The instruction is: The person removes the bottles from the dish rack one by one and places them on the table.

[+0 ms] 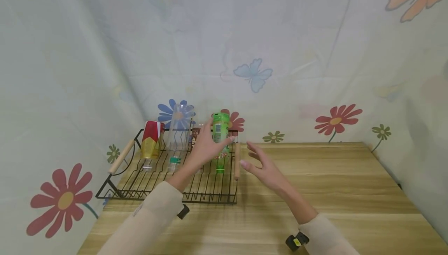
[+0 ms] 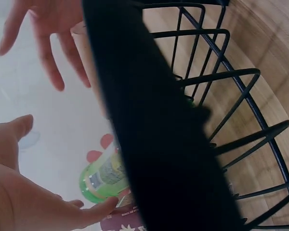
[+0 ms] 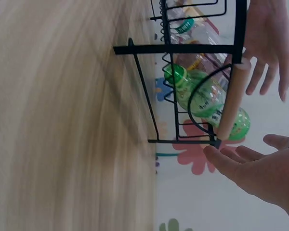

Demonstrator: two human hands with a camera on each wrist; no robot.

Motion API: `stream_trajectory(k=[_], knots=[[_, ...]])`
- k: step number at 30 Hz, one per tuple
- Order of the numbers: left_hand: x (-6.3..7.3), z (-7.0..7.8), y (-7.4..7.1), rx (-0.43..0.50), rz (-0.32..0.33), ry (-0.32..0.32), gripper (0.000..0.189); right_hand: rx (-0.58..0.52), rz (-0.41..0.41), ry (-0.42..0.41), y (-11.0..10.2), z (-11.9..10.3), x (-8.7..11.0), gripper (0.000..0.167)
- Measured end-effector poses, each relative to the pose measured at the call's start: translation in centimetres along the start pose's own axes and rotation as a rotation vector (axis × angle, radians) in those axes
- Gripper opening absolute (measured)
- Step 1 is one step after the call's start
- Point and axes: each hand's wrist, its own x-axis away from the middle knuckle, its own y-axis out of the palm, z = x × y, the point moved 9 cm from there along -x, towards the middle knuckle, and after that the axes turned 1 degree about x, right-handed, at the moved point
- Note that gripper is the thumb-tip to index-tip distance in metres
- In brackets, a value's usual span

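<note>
A green plastic bottle stands neck down in a black wire rack, at its right end beside a wooden handle. My left hand is over the rack, its thumb crossing in front of the bottle in the head view. From the right wrist, the fingers of that left hand look straight and apart from the green bottle. To the right of the handle hovers my right hand, fingers spread and nothing held.
Left of the green bottle, the rack also holds a maroon-labelled bottle, a clear bottle and a bottle with a red and yellow label, necks down. The wooden table extends right; a flowered curtain hangs behind.
</note>
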Motion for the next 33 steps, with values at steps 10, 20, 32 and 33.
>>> stream_trajectory(k=[10, 20, 32, 33], knots=[[-0.9, -0.1, 1.2, 0.011, -0.034, 0.028, 0.109, -0.261, 0.019, 0.120, 2.3, 2.2, 0.0, 0.078], [-1.0, -0.9, 2.5, 0.083, -0.084, 0.024, 0.102, -0.344, 0.011, 0.177, 3.8, 2.6, 0.6, 0.079], [-1.4, -1.1, 3.8, 0.055, -0.177, 0.071, 0.072, -0.359, 0.039, 0.193, 4.6, 3.3, 0.9, 0.073], [-1.4, -1.3, 3.9, 0.048, -0.177, 0.065, 0.071, -0.370, 0.036, 0.192, 4.7, 3.3, 0.9, 0.073]])
